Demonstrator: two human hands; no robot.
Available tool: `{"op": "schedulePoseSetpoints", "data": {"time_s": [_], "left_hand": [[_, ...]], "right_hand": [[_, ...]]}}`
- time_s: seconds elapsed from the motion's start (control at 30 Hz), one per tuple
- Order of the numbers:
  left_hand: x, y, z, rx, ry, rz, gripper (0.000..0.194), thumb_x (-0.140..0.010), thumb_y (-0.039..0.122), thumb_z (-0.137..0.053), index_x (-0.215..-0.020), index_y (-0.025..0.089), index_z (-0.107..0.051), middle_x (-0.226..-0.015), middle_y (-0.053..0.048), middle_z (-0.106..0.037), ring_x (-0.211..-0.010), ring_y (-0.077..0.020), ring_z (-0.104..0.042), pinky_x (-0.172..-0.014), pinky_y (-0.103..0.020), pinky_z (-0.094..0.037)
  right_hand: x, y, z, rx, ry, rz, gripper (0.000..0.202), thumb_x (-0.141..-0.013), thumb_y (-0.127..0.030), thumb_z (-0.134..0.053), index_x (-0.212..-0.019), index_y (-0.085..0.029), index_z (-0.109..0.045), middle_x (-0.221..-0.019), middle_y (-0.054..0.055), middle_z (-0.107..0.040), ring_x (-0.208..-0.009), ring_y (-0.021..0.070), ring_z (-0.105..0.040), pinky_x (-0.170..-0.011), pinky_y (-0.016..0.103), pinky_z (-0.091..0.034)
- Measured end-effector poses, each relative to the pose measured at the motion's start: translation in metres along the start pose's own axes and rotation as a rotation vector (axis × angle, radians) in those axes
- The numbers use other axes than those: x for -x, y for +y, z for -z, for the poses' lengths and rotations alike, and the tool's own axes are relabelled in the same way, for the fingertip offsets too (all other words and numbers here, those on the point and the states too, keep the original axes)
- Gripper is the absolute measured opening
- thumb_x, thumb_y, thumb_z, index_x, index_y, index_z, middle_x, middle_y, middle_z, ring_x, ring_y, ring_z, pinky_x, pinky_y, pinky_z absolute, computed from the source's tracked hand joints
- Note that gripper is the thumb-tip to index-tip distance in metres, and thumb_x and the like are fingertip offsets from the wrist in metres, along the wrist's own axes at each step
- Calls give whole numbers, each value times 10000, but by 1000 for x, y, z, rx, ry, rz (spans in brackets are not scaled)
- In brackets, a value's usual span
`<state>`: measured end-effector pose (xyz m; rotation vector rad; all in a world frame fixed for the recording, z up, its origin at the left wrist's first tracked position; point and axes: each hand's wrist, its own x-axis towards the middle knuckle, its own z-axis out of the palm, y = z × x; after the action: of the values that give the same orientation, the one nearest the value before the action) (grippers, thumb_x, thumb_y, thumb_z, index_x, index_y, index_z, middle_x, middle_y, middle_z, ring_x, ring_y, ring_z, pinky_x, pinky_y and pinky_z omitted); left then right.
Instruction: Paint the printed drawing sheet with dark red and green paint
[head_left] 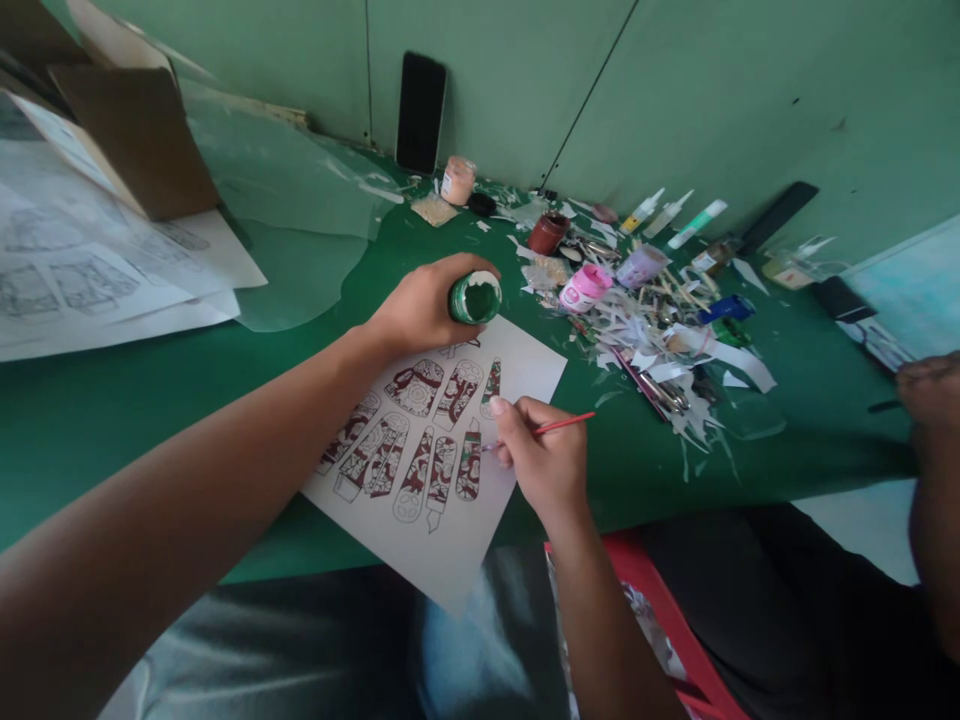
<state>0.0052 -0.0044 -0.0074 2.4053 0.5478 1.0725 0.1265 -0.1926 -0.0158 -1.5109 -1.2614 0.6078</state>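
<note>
My left hand (pixel 427 305) is wrapped round an open jar of green paint (pixel 475 298), tilted toward me at the top edge of a white sheet (pixel 480 540). The sheet bears several printed shapes, partly coloured dark red and a little green. In my right hand (pixel 544 450) is a thin red paintbrush (pixel 564 423), pinched between thumb and fingers. Its tip rests at or just above a slim shape (pixel 469 465) on the right part of the sheet.
Paper scraps (pixel 637 325) with pink (pixel 586 289), lilac and dark red jars lie right of the sheet. A phone (pixel 421 112) leans on the wall. Cardboard (pixel 139 140) and printed sheets (pixel 60 290) are at left. Another person's hand (pixel 930 400) is at far right.
</note>
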Motion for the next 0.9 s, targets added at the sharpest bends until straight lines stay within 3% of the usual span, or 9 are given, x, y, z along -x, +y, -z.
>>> {"op": "schedulePoseSetpoints", "data": {"time_s": [0.23,0.9], "left_hand": [[0,1,0,-5,-8,6,518,-662,216,-696,-1172,161,-624,-1227,-81,-676,-1133,-261,-650,-981,-350,-503],[0,1,0,-4,-11,-1,512,-670,243,-704,-1168,165,-621,-1230,-88,-672,-1140,-275,-649,-978,-366,-507]], "right_hand": [[0,-1,0,-7,-8,-6,472,-867,-447,-593,-470,-217,-485,-383,-36,-484,-374,77,-445,-412,217,-343],[-2,-1,-1,29,33,-19,483,-868,-424,-583,-456,-220,-434,-375,-44,-464,-374,68,-421,-409,215,-328]]}}
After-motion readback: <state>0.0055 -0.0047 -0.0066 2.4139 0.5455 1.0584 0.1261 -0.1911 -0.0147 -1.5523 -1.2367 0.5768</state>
